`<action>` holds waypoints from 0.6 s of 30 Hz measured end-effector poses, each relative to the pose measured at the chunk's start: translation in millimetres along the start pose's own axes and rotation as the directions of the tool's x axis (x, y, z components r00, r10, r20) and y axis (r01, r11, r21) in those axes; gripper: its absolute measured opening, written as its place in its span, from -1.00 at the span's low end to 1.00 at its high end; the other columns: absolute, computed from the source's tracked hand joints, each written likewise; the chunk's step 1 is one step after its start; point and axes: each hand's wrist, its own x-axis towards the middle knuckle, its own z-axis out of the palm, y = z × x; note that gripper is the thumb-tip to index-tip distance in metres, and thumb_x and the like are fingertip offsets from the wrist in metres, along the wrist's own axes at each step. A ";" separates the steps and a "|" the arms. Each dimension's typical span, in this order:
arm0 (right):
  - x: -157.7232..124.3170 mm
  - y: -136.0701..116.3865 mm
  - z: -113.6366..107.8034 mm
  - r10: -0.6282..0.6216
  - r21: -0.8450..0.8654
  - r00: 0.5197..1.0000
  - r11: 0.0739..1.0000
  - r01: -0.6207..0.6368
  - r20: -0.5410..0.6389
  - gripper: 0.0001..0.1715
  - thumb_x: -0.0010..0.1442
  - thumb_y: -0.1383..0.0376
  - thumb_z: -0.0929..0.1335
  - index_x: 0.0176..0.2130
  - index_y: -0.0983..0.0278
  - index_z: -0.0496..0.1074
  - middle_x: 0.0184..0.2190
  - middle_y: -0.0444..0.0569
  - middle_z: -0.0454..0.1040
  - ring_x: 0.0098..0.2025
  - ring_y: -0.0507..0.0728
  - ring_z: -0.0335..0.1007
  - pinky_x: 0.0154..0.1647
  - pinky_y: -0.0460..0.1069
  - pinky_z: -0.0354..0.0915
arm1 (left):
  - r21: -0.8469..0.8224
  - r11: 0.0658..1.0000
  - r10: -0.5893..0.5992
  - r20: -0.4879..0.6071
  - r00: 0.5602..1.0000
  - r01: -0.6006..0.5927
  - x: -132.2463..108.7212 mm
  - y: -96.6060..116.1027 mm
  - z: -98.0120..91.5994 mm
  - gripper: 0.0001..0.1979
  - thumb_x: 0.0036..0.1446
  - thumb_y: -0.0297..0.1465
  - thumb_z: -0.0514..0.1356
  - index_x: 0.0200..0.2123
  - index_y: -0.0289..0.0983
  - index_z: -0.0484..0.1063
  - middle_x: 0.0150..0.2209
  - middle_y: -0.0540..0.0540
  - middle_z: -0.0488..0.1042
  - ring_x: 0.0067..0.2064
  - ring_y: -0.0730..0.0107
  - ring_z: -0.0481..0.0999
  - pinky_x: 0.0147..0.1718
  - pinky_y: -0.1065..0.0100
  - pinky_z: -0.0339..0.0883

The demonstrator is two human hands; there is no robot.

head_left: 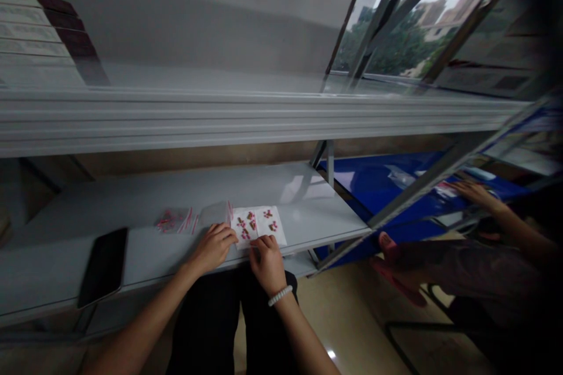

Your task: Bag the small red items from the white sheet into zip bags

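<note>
As the white card (259, 224) lies lengthwise left-to-right, left hand (213, 248) and right hand (268, 262) press it, grips narrow.

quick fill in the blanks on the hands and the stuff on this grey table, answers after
1. The left hand and right hand both touch the ____ sheet of small pink pieces.
2. The beaded bracelet sits on the ____ wrist.
3. The black phone lies on the table, to the ____ of both hands.
4. The other person's hand reaches over a ____ surface.

Missing words: white, right, left, blue
</note>
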 end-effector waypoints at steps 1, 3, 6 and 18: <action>-0.8 3.7 -1.6 0.014 -0.006 1.000 1.000 -0.014 -0.014 -0.79 0.14 0.50 0.28 -0.27 0.30 0.46 -0.29 0.03 0.42 -0.16 0.19 0.22 -0.12 0.03 0.22 | -0.001 1.000 0.000 0.001 1.000 0.000 -1.2 0.9 0.2 -0.68 0.08 -0.62 0.10 -0.15 -0.21 0.47 -0.17 -0.09 0.49 -0.03 0.22 0.35 -0.03 0.15 0.22; -1.6 11.7 -4.8 0.033 -0.040 0.999 0.999 -0.034 -0.020 -0.77 0.13 0.51 0.27 -0.27 0.31 0.47 -0.30 0.04 0.42 -0.17 0.20 0.22 -0.13 0.04 0.22 | -0.002 1.000 -0.005 -0.002 1.000 0.005 -2.8 3.2 0.4 -0.68 0.09 -0.62 0.09 -0.14 -0.21 0.46 -0.16 -0.10 0.50 -0.03 0.21 0.35 -0.03 0.14 0.22; -1.2 21.7 -9.1 0.034 -0.088 0.999 0.996 -0.034 0.001 -0.75 0.13 0.51 0.26 -0.27 0.30 0.47 -0.31 0.05 0.42 -0.19 0.20 0.23 -0.13 0.05 0.22 | -0.009 1.000 -0.009 -0.014 1.000 0.009 -3.1 7.2 1.2 -0.69 0.10 -0.61 0.09 -0.13 -0.20 0.46 -0.15 -0.10 0.50 -0.03 0.21 0.36 -0.04 0.15 0.23; 15.3 16.9 -0.6 0.036 -0.018 0.999 0.999 -0.036 -0.010 -0.69 0.10 0.52 0.26 -0.21 0.31 0.49 -0.26 0.07 0.44 -0.11 0.21 0.24 0.00 0.08 0.21 | 0.017 0.999 -0.038 -0.074 0.997 0.039 -11.8 16.4 9.0 -0.74 0.17 -0.56 0.08 -0.12 -0.21 0.46 -0.07 -0.10 0.48 0.01 0.20 0.36 -0.01 0.12 0.24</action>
